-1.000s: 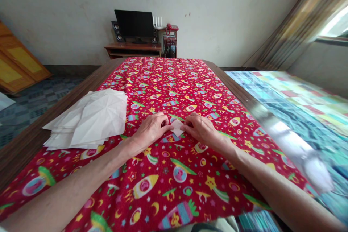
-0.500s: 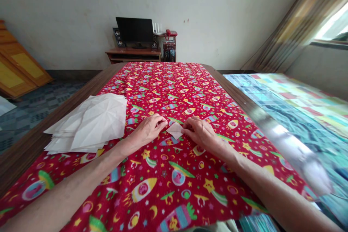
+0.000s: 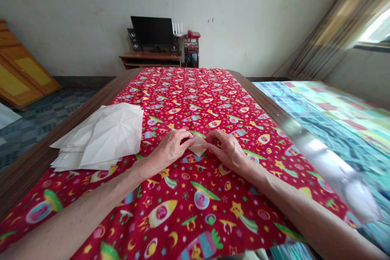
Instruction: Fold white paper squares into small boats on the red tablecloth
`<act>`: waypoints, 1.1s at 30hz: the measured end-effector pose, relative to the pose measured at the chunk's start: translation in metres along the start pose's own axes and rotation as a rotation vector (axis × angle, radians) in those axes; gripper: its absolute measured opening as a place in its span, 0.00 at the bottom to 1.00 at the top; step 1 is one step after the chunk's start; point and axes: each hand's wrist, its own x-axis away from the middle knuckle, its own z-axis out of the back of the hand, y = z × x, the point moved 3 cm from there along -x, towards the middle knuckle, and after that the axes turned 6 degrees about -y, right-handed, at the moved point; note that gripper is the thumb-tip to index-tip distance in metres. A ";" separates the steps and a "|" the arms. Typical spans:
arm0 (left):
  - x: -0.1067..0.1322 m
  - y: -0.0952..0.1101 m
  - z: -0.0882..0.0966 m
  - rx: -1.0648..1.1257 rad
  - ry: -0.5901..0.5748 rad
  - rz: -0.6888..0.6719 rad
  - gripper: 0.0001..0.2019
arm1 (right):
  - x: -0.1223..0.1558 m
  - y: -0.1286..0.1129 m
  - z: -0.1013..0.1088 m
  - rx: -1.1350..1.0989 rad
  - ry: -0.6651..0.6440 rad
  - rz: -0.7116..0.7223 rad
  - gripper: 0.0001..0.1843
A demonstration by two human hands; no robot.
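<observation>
**Q:** Status of the hands?

**A:** The left hand [image 3: 170,146] and right hand [image 3: 227,148] rest side by side on the cloth [image 3: 195,97] that covers the desk [image 3: 61,126]. The fingertips of each hand are pinched onto opposite edges of the small folded paper [image 3: 198,147].

**Q:** Location of the folded paper?

**A:** It lies directly between the two hands, low on the cloth. One corner points back toward the wrists. Its outer edges are hidden under the fingers.

**Q:** Adjacent items?

**A:** A stack of sheets [image 3: 103,134] lies well apart, outboard of the left hand.

**Q:** Failure modes?

**A:** These are judgements only.
1. An uneven pull by one hand could skew a crease or tear the thin paper.
2. The cloth looks soft and loose, so pressure on it may give a rounded, weak crease.
3. The cloth could bunch under the palms and shift the piece.
4. An outward sweep of the left forearm could scatter the stack.
</observation>
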 end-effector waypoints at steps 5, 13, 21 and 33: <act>0.002 0.015 0.002 -0.054 0.034 -0.083 0.06 | -0.003 -0.004 0.001 -0.057 0.063 0.058 0.05; 0.006 0.022 0.003 -0.087 0.103 -0.165 0.03 | -0.002 -0.011 0.003 -0.145 0.067 0.039 0.07; 0.004 0.023 0.010 0.078 0.223 -0.155 0.02 | -0.003 -0.010 0.006 -0.210 0.083 0.027 0.09; 0.003 0.002 0.028 0.159 0.260 0.058 0.09 | -0.002 0.002 0.016 -0.138 0.196 -0.094 0.08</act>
